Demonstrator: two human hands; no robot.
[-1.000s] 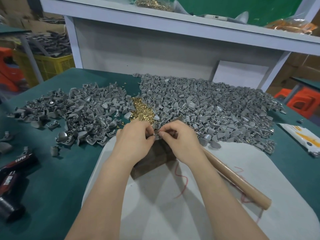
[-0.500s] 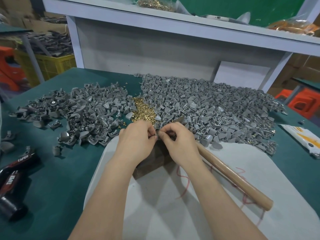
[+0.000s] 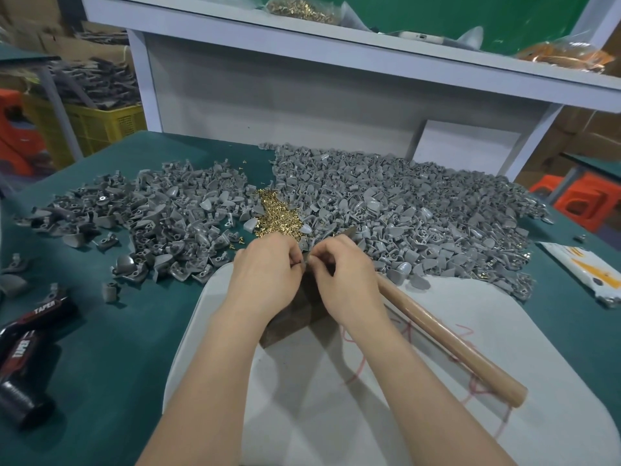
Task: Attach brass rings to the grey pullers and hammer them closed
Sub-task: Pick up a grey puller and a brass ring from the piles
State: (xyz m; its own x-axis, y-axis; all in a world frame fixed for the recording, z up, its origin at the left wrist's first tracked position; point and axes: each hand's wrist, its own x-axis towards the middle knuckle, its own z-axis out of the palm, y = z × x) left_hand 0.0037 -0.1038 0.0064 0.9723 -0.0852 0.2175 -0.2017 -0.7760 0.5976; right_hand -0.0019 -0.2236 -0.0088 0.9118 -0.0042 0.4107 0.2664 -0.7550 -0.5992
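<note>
Rings (image 3: 277, 213) between puller heaps (image 3: 386, 210) (hammer (image 3: 447, 334) right)

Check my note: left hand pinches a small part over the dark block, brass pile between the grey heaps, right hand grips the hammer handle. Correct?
Not quite. The head view shows the right hand pinching the small part together with the left hand; the handle lies ungripped on the mat. The block and brass pile between the grey heaps are as noted.
</note>
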